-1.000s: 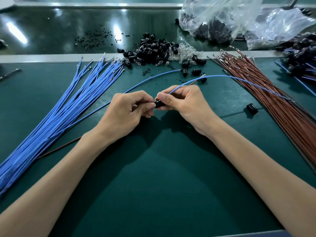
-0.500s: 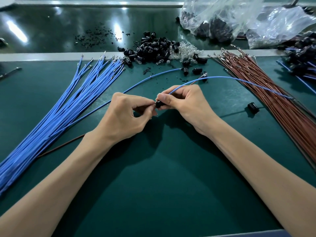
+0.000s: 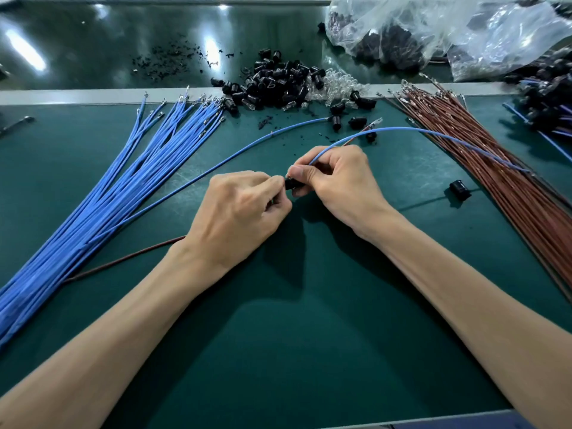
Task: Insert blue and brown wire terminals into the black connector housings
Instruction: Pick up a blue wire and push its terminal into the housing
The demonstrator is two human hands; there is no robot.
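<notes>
A small black connector housing (image 3: 291, 183) sits between my two hands above the green mat. My right hand (image 3: 337, 181) grips it with thumb and fingers. A blue wire (image 3: 402, 131) leaves that hand and arcs right across the brown wire bundle (image 3: 501, 181). My left hand (image 3: 244, 209) has curled fingers, its fingertips pinched against the housing's left end. A brown wire (image 3: 123, 260) trails left from under my left wrist, its front end hidden in the fingers. The blue wire bundle (image 3: 123, 181) fans out on the left.
A heap of black housings (image 3: 278, 82) and clear bulbs (image 3: 334, 86) lies at the mat's far edge. One loose blue wire (image 3: 247, 148) ends in a housing there. A single housing (image 3: 458, 188) lies to the right. Plastic bags (image 3: 433, 32) and finished assemblies (image 3: 544, 88) sit far right.
My left hand has turned knuckles-up and closed in on the housing's left end. The right hand and its blue wire have barely shifted.
</notes>
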